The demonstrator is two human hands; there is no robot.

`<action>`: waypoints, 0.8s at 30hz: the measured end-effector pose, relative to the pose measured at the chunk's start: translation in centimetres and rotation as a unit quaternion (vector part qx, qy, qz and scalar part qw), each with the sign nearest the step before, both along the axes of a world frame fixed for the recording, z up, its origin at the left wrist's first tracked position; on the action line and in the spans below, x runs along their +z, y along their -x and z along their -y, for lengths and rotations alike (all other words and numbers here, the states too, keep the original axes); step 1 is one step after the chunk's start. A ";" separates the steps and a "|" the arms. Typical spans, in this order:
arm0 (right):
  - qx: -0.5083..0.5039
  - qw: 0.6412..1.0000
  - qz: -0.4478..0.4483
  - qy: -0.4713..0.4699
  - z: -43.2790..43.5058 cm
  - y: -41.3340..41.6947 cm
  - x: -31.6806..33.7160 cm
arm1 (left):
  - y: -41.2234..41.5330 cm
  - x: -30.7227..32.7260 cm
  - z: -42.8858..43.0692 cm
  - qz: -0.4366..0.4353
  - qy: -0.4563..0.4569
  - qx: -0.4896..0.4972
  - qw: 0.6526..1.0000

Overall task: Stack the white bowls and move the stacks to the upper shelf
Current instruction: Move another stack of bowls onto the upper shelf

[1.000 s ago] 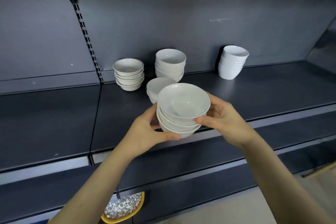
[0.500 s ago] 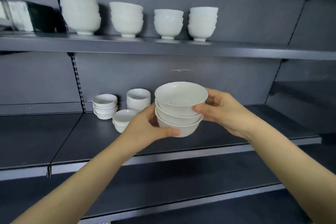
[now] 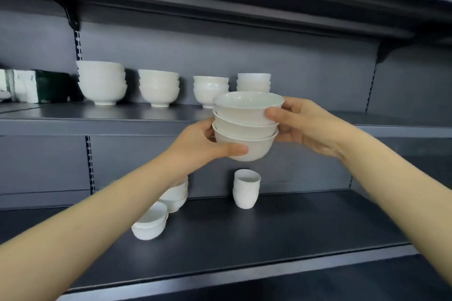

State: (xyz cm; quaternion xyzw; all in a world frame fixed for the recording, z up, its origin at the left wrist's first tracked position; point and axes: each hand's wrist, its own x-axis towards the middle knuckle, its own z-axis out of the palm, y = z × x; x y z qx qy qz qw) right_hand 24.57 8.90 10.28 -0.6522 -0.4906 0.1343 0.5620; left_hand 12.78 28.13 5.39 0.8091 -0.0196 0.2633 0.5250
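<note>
Stack of three white bowls (image 3: 245, 127) dead centre of the frame, up in the air at roughly upper-shelf height, in front of the shelf edge and not yet set down. Gripped from both sides: left hand (image 3: 203, 146) wrapped round the bottom bowl with the thumb across its front, right hand (image 3: 303, 127) clamped on the top bowl, thumb on the near wall. Reads as the lift-and-place step, about halfway. Next up, probably: forward over the lip of the upper shelf (image 3: 122, 115) and down into the bare stretch right of centre, kept level to avoid a slide. Count-wise: four stacks (image 3: 159, 88) already lined up there, left to centre; three more on the lower shelf (image 3: 281, 227): front stack (image 3: 150, 225) lower centre-left, half-hidden stack (image 3: 177, 194) behind the left forearm, narrower cup-like stack (image 3: 245, 189) under the held bowls. Bowls per stack too blurry to call.
</note>
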 end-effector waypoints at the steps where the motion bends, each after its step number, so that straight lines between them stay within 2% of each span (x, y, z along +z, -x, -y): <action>1: -0.002 1.000 0.005 -0.002 -0.1 -0.6 0.8 | -0.7 0.7 -0.2 0.002 0.000 -0.004 1.000; 10: -0.009 0.999 0.037 -0.033 0.0 -6.3 4.5 | -7.8 4.9 -0.3 0.034 -0.024 -0.039 0.998; 14: -0.020 0.999 0.033 -0.035 1.1 -10.4 5.1 | -12.3 6.2 0.3 0.012 -0.041 -0.044 0.998; 18: -0.035 0.998 0.036 -0.024 3.0 -15.5 5.5 | -17.8 7.3 1.9 -0.034 -0.053 -0.092 0.994; 24: -0.043 0.998 0.045 0.013 6.9 -25.5 6.2 | -27.4 7.7 5.9 -0.078 -0.065 -0.102 0.990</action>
